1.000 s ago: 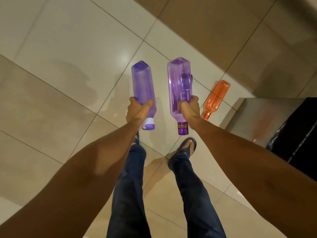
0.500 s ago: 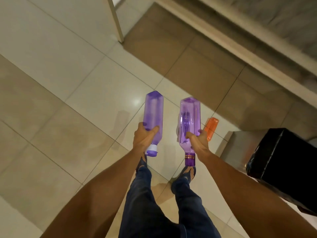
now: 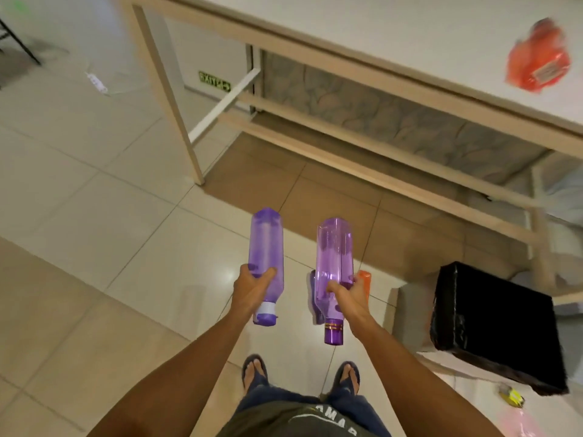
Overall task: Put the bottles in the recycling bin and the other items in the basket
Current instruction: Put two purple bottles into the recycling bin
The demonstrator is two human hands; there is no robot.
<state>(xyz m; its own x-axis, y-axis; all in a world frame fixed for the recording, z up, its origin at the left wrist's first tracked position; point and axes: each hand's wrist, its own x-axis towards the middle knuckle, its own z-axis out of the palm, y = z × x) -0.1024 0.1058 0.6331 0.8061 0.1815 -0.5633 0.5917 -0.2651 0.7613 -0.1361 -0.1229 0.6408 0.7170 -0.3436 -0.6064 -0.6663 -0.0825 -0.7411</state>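
My left hand [image 3: 252, 288] grips a purple bottle [image 3: 266, 247] with a white band near its cap, base pointing away from me. In my right hand [image 3: 347, 299] is a clear purple bottle [image 3: 334, 250], cap toward me. Pressed against it in the same grip are a second purple bottle [image 3: 313, 299] and an orange bottle [image 3: 364, 279], both mostly hidden. The bin [image 3: 492, 326], lined with a black bag, stands on the floor to the right of my right hand. A red-orange packet [image 3: 539, 58] lies on the white table [image 3: 394, 29].
The table's leg [image 3: 172, 108] and lower rails [image 3: 378, 175] stand ahead of me. A small yellow item [image 3: 511, 397] and a pink item [image 3: 517, 421] sit at the lower right, near the bin. Tiled floor stretches to the left.
The view has lifted, so the table, the packet and more of the bin have come into sight. Both hands keep the same hold on their bottles.
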